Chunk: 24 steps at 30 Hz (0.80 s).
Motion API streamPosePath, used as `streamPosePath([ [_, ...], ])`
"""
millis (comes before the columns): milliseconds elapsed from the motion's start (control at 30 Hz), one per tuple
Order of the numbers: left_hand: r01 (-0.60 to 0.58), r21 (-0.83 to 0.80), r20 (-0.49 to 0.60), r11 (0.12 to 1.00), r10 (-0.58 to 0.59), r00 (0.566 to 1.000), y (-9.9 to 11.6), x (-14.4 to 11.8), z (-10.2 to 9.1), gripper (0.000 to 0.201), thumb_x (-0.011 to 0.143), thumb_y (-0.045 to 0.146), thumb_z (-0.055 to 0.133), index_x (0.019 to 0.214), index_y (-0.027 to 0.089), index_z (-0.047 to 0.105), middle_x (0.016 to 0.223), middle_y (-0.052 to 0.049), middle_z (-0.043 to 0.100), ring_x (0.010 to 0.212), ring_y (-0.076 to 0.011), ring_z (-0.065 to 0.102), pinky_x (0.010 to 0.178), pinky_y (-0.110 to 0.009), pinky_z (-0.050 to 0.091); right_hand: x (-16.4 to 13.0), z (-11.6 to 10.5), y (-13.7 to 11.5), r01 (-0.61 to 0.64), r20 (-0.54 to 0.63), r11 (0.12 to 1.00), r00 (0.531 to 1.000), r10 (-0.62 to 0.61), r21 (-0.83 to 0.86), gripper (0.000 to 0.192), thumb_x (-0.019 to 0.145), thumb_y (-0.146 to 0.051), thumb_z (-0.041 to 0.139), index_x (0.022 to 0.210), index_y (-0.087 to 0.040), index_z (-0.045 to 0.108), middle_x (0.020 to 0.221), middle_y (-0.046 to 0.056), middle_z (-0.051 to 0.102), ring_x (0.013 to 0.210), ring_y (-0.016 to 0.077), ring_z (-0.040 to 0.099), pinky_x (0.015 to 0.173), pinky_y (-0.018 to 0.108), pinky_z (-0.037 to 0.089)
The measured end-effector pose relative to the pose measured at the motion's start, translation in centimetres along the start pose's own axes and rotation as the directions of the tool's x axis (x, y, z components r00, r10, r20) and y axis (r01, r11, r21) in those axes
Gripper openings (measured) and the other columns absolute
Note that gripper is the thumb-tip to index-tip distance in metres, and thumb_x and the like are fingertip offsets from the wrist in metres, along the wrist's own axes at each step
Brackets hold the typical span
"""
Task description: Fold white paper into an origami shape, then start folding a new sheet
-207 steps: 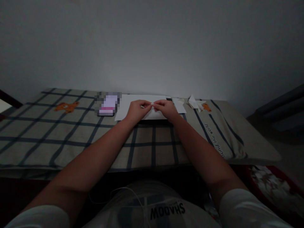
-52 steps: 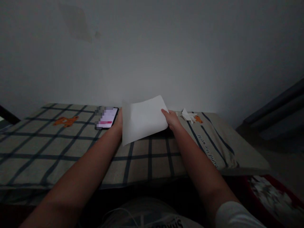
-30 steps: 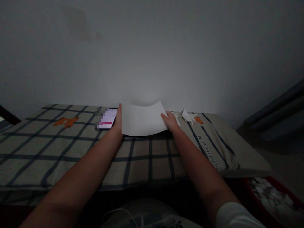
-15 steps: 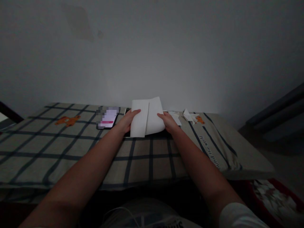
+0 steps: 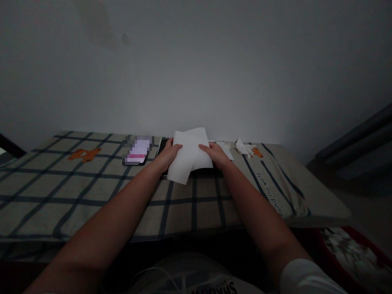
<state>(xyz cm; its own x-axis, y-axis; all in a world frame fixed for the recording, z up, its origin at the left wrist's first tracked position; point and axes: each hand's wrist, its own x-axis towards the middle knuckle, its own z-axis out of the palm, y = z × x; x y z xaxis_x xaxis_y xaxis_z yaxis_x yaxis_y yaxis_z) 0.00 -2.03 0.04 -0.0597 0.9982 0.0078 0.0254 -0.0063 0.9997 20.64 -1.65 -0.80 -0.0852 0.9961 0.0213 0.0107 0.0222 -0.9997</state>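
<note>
A white sheet of paper (image 5: 190,149), with one part overlapping the other at a slant, is held up between both hands. My left hand (image 5: 169,154) grips its left side, thumb on top and the other fingers hidden beneath. On the right side, my right hand (image 5: 217,154) pinches the paper the same way. Under the paper lies a dark, flat item with a pale edge (image 5: 162,143), mostly covered; I cannot tell what it is.
A lit phone (image 5: 138,151) lies to the left on the checked cloth (image 5: 101,183). Right of my hands are a flat piece of white paper (image 5: 226,150) and a crumpled or folded white paper (image 5: 243,148). The wall (image 5: 196,69) stands directly behind.
The left part of the paper has turned to a slant and now overlaps the right part more. My hands have come slightly closer together, both still gripping it.
</note>
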Motion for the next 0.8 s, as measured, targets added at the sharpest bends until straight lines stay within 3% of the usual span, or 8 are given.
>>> streamPosePath([
  [133,0.023,0.003,0.027,1.0,-0.023,0.999,0.1,0.2,-0.1,0.058,0.075,0.019,0.052,0.133,0.021,0.051,0.124,-0.012,0.064,0.11,-0.0304,0.062,0.091,-0.045,0.051,0.0,0.0,0.2,-0.007,-0.067,0.995,0.998,0.001,-0.095,0.031,0.077,-0.037,0.073,0.097,-0.013,0.071,0.103,0.012,0.075,0.076,0.017,0.066,0.068,0.029,0.05],
  [233,-0.009,0.017,0.035,1.0,0.009,0.999,0.4,0.0,-0.3,0.054,0.074,0.02,0.059,0.128,0.019,0.055,0.124,-0.012,0.065,0.109,-0.0288,0.063,0.09,-0.041,0.052,0.0,-0.3,0.1,-0.035,-0.058,0.998,0.998,0.032,-0.059,0.03,0.076,-0.032,0.074,0.099,-0.013,0.071,0.104,0.013,0.075,0.073,0.0169,0.066,0.068,0.031,0.051],
  [433,-0.013,0.014,0.154,1.0,0.01,0.988,0.7,-0.7,-0.7,0.047,0.068,0.026,0.074,0.113,0.013,0.065,0.116,-0.015,0.07,0.095,-0.0248,0.068,0.083,-0.037,0.054,-0.1,-0.8,-0.2,-0.052,-0.041,0.998,0.998,0.053,0.026,0.022,0.071,-0.022,0.076,0.091,-0.014,0.071,0.102,0.01,0.076,0.075,0.0157,0.067,0.077,0.032,0.052],
  [600,0.059,-0.008,0.158,0.998,-0.057,0.986,1.2,-1.0,-0.8,0.043,0.066,0.032,0.08,0.104,0.017,0.07,0.11,-0.012,0.073,0.089,-0.0234,0.069,0.077,-0.033,0.054,0.0,-0.9,0.0,-0.118,-0.03,0.993,0.993,0.118,0.0,0.017,0.076,-0.029,0.073,0.083,-0.014,0.071,0.092,0.009,0.076,0.072,0.0152,0.065,0.072,0.03,0.05],
  [800,0.202,-0.15,0.17,0.968,-0.176,0.97,1.7,-0.9,-0.7,0.034,0.074,0.04,0.07,0.097,0.015,0.071,0.097,-0.013,0.074,0.085,-0.0272,0.069,0.074,-0.037,0.055,0.2,-0.9,0.0,-0.097,-0.01,0.995,0.995,0.097,-0.017,0.014,0.082,-0.029,0.066,0.081,-0.015,0.068,0.075,0.002,0.069,0.061,0.011,0.055,0.059,0.024,0.042],
])
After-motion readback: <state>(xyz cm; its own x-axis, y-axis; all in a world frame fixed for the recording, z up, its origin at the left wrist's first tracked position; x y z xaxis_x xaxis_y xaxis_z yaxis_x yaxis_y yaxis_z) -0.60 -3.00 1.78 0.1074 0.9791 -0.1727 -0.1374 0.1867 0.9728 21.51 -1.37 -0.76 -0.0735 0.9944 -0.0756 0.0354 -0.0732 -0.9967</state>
